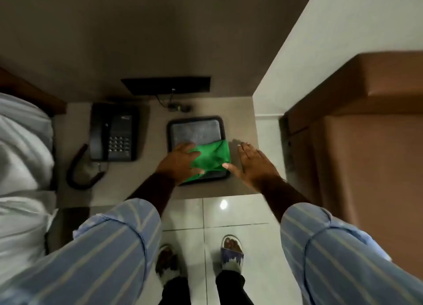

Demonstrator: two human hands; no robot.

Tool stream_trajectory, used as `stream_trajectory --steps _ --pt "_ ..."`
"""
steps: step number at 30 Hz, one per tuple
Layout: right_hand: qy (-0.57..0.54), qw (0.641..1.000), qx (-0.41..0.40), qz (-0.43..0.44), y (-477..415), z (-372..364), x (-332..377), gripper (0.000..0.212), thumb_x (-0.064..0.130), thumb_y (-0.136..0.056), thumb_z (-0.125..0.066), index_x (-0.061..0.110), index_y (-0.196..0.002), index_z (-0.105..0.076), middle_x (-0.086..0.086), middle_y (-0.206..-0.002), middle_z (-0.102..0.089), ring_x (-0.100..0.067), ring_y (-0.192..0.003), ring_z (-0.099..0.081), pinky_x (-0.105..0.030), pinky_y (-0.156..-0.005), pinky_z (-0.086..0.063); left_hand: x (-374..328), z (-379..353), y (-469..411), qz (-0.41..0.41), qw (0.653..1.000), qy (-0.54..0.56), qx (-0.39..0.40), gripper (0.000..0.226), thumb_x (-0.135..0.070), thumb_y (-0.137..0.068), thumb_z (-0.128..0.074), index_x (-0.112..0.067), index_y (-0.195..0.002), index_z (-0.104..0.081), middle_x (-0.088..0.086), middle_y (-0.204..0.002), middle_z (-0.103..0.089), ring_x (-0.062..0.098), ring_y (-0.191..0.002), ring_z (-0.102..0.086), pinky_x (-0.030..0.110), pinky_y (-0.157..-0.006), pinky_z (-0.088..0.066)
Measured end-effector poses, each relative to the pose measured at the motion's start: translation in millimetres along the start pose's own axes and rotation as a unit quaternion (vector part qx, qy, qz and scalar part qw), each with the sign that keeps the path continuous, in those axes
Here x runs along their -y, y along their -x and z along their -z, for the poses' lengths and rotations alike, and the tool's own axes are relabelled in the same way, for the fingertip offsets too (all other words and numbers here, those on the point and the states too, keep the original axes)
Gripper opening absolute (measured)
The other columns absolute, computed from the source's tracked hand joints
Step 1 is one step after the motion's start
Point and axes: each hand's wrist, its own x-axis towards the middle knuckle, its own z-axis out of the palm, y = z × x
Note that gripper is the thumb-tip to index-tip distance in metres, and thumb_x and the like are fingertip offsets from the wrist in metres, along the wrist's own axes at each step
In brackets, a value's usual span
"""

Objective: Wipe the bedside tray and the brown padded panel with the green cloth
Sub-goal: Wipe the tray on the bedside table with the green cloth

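Observation:
A dark square tray lies on the beige bedside table, its grey inside showing at the far half. The green cloth covers the tray's near right part. My left hand presses flat on the cloth's left side, fingers spread over it. My right hand rests flat on the table just right of the tray, fingers apart, thumb touching the cloth's near edge. The brown padded panel stands at the right, beyond a white wall strip.
A black telephone with its handset off the cradle sits left of the tray. A black wall plate with a cable hangs behind. A bed with white linen is at the left. My feet stand on glossy floor tiles.

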Motion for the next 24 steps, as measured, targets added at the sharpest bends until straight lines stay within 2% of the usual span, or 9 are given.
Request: stream_trajectory --steps 3,5,8,10,13,15,19,24 --pt "-0.004 1.000 0.014 0.003 -18 -53 -23 0.098 0.075 -0.101 -0.038 0.005 -0.169 -0.025 -0.015 -0.178 -0.025 -0.028 -0.166 -0.024 -0.042 -0.137 -0.024 6 -52 -17 0.018 0.999 0.019 -0.022 0.067 -0.042 -0.076 -0.080 -0.008 -0.131 -0.061 0.020 -0.143 -0.051 0.041 -0.133 -0.044 0.044 -0.115 -0.035" --pt "-0.009 1.000 0.022 -0.006 -18 -80 -33 0.100 0.076 -0.100 -0.036 0.004 -0.170 -0.023 -0.016 -0.180 -0.018 -0.029 -0.168 -0.019 -0.042 -0.138 -0.022 10 -70 -22 0.026 0.998 0.024 -0.052 0.066 -0.039 -0.072 -0.084 -0.007 -0.127 -0.064 0.021 -0.136 -0.056 0.044 -0.126 -0.050 0.048 -0.110 -0.040" --pt "0.005 1.000 0.026 0.003 -19 -102 -39 0.115 0.084 -0.089 -0.010 0.005 -0.172 -0.007 -0.013 -0.182 0.004 -0.027 -0.170 0.001 -0.044 -0.140 -0.010 13 -80 -31 0.013 0.996 -0.016 -0.091 0.058 -0.034 -0.073 -0.082 -0.008 -0.123 -0.066 0.020 -0.127 -0.060 0.044 -0.115 -0.054 0.050 -0.102 -0.047" --pt "0.017 0.999 0.032 0.006 -19 -107 -41 0.118 0.086 -0.086 -0.003 0.005 -0.172 -0.001 -0.012 -0.182 0.011 -0.026 -0.170 0.007 -0.046 -0.140 -0.006 10 -79 -36 0.008 0.995 -0.034 -0.089 0.048 -0.023 -0.076 -0.076 -0.008 -0.121 -0.067 0.020 -0.124 -0.062 0.044 -0.112 -0.056 0.049 -0.098 -0.049" --pt "0.004 0.998 0.057 0.015 -19 -98 -43 0.107 0.077 -0.099 -0.028 0.005 -0.172 0.000 -0.011 -0.182 0.013 -0.026 -0.170 0.009 -0.046 -0.140 -0.004 -2 -67 -41 0.026 0.997 -0.031 -0.066 0.040 -0.014 -0.081 -0.067 -0.006 -0.120 -0.065 0.019 -0.122 -0.062 0.042 -0.112 -0.056 0.048 -0.095 -0.049" --pt "0.000 0.997 0.074 0.022 -18 -82 -44 0.104 0.073 -0.102 -0.038 0.005 -0.172 -0.002 -0.011 -0.182 0.008 -0.027 -0.170 0.005 -0.045 -0.140 -0.006 -12 -57 -38 0.054 0.997 -0.018 -0.056 0.040 -0.015 -0.084 -0.064 -0.005 -0.123 -0.062 0.020 -0.124 -0.061 0.041 -0.114 -0.055 0.047 -0.097 -0.048" --pt "0.033 0.998 0.040 0.037 7 -48 -50 0.101 0.074 -0.103 -0.036 0.005 -0.172 -0.010 -0.015 -0.182 -0.006 -0.029 -0.170 -0.007 -0.042 -0.137 -0.010 -41 -28 -15 0.112 0.988 0.019 -0.106 0.032 -0.021 -0.090 -0.061 -0.004 -0.117 -0.061 0.019 -0.118 -0.062 0.038 -0.104 -0.060 0.046 -0.089 -0.050" --pt "0.017 0.998 0.042 0.040 66 -11 -58 0.099 0.075 -0.104 -0.029 0.010 -0.173 -0.002 -0.010 -0.183 0.002 -0.023 -0.170 0.003 -0.042 -0.138 -0.002 -89 -1 35 0.146 0.976 0.068 -0.148 0.025 -0.033 -0.091 -0.063 -0.012 -0.105 -0.061 0.010 -0.103 -0.064 0.026 -0.092 -0.063 0.038 -0.082 -0.052"
